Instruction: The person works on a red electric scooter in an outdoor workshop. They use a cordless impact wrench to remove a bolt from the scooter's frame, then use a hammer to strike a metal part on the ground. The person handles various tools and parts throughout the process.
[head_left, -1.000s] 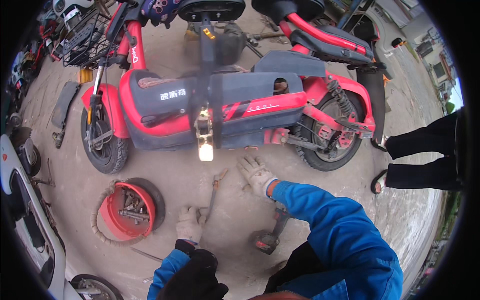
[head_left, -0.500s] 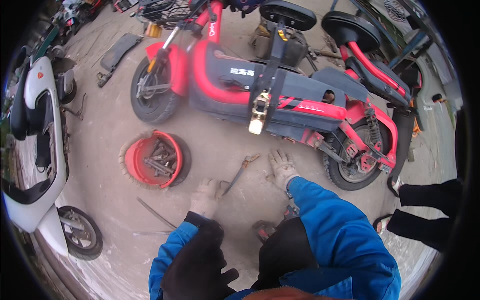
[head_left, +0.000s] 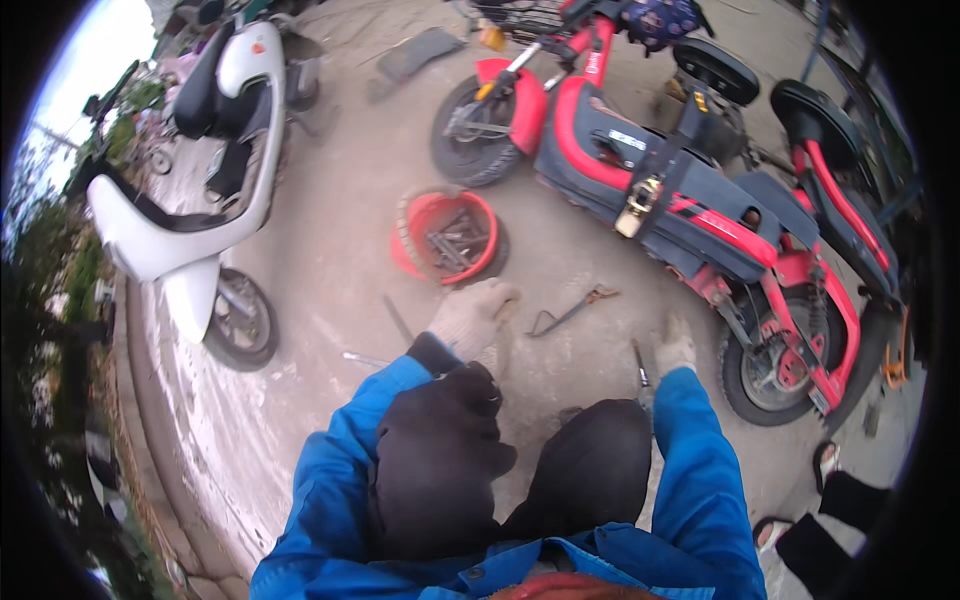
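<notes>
My left hand (head_left: 472,316), in a pale work glove, is over the ground just in front of the red bucket (head_left: 405,236). Its fingers bend downward, and whether they hold anything is hidden. Metal parts (head_left: 458,243) lie inside the bucket. To the right of that hand, a thin metal tool (head_left: 574,311) with a bent end lies on the ground, apart from my fingers. My right hand (head_left: 676,348), also gloved and blurred, reaches forward with fingers stretched out. Beside it is a slim dark tool with a shiny end (head_left: 641,363); I see no grip on it.
A red and grey electric scooter (head_left: 650,190) lies on its side at the right, its rear wheel near my right hand. A white scooter (head_left: 185,245) is at the left. Metal rods (head_left: 398,318) lie by my left forearm. Another person's dark-clothed legs (head_left: 830,540) are at lower right.
The view has swung left, so the scene sits farther right. My left hand has come away from the bent tool and moved toward the bucket. My right hand has drawn back toward my knee.
</notes>
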